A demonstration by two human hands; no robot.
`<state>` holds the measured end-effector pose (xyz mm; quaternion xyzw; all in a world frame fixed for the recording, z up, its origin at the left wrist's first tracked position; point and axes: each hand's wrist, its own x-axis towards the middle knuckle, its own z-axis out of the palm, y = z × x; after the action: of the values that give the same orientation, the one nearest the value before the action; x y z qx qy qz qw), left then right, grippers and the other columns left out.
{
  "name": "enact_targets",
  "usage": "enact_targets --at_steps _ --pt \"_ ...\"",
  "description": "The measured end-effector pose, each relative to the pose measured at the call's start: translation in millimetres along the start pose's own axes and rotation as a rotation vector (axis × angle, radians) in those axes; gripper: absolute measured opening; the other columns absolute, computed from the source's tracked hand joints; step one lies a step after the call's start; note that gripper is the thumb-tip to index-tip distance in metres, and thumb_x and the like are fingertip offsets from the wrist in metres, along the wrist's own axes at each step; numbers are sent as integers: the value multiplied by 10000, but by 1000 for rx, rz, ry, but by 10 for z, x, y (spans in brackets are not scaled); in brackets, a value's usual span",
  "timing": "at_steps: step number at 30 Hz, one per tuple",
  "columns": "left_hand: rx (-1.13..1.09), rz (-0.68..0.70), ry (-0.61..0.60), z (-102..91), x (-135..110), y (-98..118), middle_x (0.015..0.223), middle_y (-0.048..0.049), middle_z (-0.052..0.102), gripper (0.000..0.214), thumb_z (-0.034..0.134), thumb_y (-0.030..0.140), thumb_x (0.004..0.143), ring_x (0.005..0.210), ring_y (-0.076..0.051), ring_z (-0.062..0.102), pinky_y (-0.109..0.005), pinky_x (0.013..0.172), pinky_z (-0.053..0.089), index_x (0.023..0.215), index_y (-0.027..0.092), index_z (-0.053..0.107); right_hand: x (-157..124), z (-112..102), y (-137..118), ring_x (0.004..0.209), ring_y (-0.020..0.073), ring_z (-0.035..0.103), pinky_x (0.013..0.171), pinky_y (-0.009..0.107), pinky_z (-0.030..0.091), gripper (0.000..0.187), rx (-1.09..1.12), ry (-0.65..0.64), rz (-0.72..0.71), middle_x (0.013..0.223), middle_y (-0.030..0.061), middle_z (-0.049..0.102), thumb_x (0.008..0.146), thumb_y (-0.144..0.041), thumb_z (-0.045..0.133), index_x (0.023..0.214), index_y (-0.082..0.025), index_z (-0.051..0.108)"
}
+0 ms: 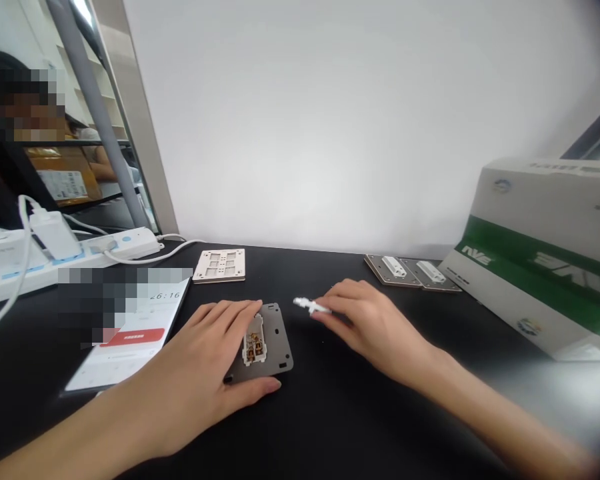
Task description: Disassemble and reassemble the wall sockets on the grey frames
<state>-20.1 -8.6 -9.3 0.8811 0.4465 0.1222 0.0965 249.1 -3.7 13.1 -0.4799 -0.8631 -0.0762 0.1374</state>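
My left hand (205, 373) lies flat on a grey switch plate (278, 340) on the black table, fingers stretched over it and thumb along its near edge. A white module with brass contacts (254, 341) sits in the plate next to my fingertips. My right hand (375, 323) pinches a small white plastic piece (307, 306) between its fingertips, just right of and beyond the plate.
A cream frame plate (220, 265) lies further back. A grey plate with two white modules (413, 271) lies beside a green and white box (545, 253) at right. A phone with a timer (135, 340), a power strip (55, 257) and another person are at left.
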Motion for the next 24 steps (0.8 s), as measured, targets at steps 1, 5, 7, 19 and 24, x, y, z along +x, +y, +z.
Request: enact_targets --at_steps 1,5,7,19,24 --pt "1 5 13 2 0 -2 1479 -48 435 782 470 707 842 1338 -314 397 -459 1080 377 1468 258 339 29 2 42 812 203 604 749 350 430 223 -32 28 30 895 73 690 957 -284 512 965 -189 713" --pt "2 5 14 7 10 0 1466 -49 447 760 500 687 839 1324 -324 415 -466 1062 393 1463 282 344 132 82 200 785 232 597 705 368 407 208 -147 47 115 836 93 691 937 -224 533 890 -158 724" --pt "-2 -31 -8 9 16 7 1486 -45 416 785 494 698 835 1342 -326 390 -480 1070 384 1480 296 299 139 134 245 767 231 598 689 365 405 185 -174 20 115 807 84 692 921 -192 550 882 -165 729" --pt "-138 -82 18 -5 24 138 1469 -119 405 1007 596 680 760 1337 -332 370 -546 1099 323 1516 200 136 89 -77 -220 826 195 560 769 346 462 194 145 123 -112 882 64 644 948 -241 507 998 -188 686" --pt "-149 -10 60 -14 32 147 1450 -155 435 1011 635 624 763 1314 -319 399 -503 1101 324 1499 110 169 384 -90 -622 749 165 542 664 292 436 172 201 -177 -126 779 29 611 904 -159 537 796 -184 669"
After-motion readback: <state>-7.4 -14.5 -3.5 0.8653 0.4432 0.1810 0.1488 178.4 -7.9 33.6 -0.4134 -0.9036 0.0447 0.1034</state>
